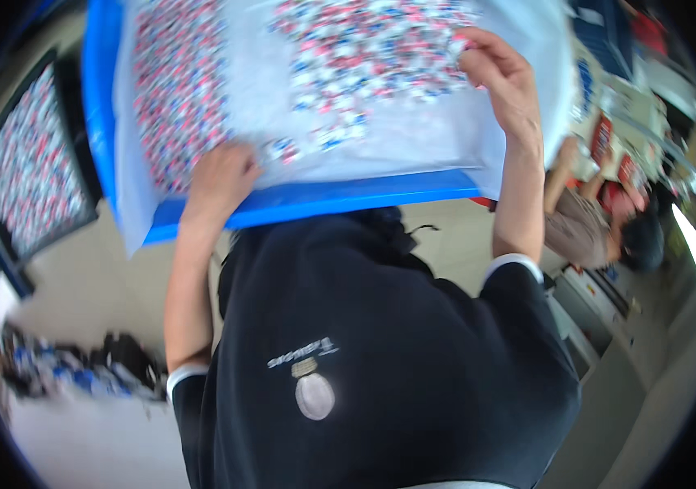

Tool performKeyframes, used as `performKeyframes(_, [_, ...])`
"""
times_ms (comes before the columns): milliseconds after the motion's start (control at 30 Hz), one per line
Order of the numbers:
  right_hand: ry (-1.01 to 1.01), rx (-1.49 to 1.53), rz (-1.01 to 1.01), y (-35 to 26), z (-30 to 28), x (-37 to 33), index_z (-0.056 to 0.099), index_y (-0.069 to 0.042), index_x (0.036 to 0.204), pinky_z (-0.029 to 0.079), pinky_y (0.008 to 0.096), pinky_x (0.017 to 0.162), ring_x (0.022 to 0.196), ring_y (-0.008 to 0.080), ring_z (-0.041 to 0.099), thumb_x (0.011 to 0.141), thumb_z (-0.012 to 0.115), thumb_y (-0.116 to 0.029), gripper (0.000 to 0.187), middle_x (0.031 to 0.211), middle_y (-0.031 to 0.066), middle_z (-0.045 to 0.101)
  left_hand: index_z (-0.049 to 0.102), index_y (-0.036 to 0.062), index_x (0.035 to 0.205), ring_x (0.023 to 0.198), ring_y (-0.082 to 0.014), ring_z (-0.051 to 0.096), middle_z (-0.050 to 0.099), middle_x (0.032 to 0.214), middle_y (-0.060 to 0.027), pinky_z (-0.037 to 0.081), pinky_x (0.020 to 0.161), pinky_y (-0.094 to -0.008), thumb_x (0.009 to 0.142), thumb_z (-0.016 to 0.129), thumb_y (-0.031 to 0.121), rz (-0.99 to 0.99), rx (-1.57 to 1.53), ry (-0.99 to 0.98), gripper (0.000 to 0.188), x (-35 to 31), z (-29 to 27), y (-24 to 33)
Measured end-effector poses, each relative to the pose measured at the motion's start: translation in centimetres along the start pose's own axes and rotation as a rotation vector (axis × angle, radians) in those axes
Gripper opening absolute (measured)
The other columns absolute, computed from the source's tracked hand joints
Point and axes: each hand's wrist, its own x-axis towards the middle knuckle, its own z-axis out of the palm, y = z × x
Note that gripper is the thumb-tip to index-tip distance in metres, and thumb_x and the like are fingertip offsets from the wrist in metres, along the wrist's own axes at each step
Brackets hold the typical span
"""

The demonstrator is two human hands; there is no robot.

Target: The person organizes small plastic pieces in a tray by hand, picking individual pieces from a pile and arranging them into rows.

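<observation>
A blue tray (348, 192) lined with a white sheet (254, 61) lies in front of me. Small white, red and blue pieces (181, 90) fill its left side in a dense block; their kind is too blurred to tell. A looser spread of the same pieces (364, 49) covers the middle and right. My right hand (509, 85) pinches one small piece (459, 45) at the right edge of that spread. Over the near end of the dense block, my left hand (221, 181) is closed with its fingers curled, hiding whatever they hold. Beside it lie a few loose pieces (282, 150).
At the left stands a black-framed tray (34, 163) full of similar pieces. To the right, another person (584, 224) reaches over a cluttered table with red objects (602, 134). Blue and black items (79, 363) are heaped at lower left.
</observation>
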Motion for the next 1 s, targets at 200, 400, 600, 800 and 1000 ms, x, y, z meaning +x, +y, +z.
performKeyframes(200, [1.007, -0.151, 0.194, 10.6, -16.6, -6.1, 0.071, -0.002, 0.103, 0.041, 0.0206, 0.056, 0.069, 0.0061, 0.056, 0.085, 0.069, -0.021, 0.026, 0.083, 0.0014, 0.066, 0.060, 0.0046, 0.078, 0.077, -0.0322, 0.063, 0.064, 0.077, -0.0136, 0.049, 0.068, -0.0437, 0.071, 0.069, 0.008, -0.023, -0.039, -0.145, 0.013, 0.2, -0.4, 0.2])
performKeyframes(400, [0.915, -0.141, 0.272, 33.6, -29.0, -5.3, 0.072, -0.003, 0.103, 0.051, 0.0295, 0.068, 0.077, 0.0172, 0.065, 0.085, 0.068, -0.025, 0.029, 0.089, 0.0088, 0.071, 0.061, 0.0043, 0.094, 0.090, -0.0329, 0.061, 0.064, 0.093, -0.0139, 0.048, 0.080, -0.0419, 0.069, 0.068, 0.004, 0.027, 0.063, -0.140, 0.026, 0.3, 0.2, -1.2])
performKeyframes(600, [0.788, -0.566, 0.205, 29.5, -31.6, -2.8, 0.072, -0.007, 0.104, 0.052, 0.0320, 0.073, 0.080, 0.0194, 0.067, 0.085, 0.067, -0.028, 0.028, 0.092, 0.0101, 0.072, 0.065, 0.0019, 0.089, 0.084, -0.0347, 0.061, 0.062, 0.087, -0.0165, 0.048, 0.075, -0.0415, 0.072, 0.066, 0.004, 0.041, 0.061, -0.097, 0.017, -0.1, -0.1, -0.1])
performKeyframes(800, [1.024, -0.965, 0.011, 13.9, -27.0, -2.0, 0.072, -0.015, 0.108, 0.053, 0.0313, 0.076, 0.085, 0.0185, 0.068, 0.088, 0.065, -0.030, 0.027, 0.099, 0.0084, 0.072, 0.069, 0.0020, 0.088, 0.089, -0.0345, 0.060, 0.063, 0.088, -0.0169, 0.047, 0.082, -0.0436, 0.082, 0.067, 0.022, -0.111, -0.047, -0.192, 0.021, -1.1, -1.6, 1.5])
performKeyframes(1000, [0.132, -0.512, -0.291, -1.3, 0.8, 1.2, 0.065, -0.012, 0.114, 0.050, 0.0270, 0.077, 0.091, 0.0128, 0.065, 0.085, 0.065, -0.009, 0.029, 0.105, 0.0029, 0.069, 0.067, -0.0064, 0.094, 0.096, -0.0369, 0.060, 0.064, 0.102, -0.0190, 0.048, 0.085, -0.0415, 0.085, 0.056, 0.058, -0.084, -0.061, -0.119, 0.066, -3.9, -2.4, 3.0])
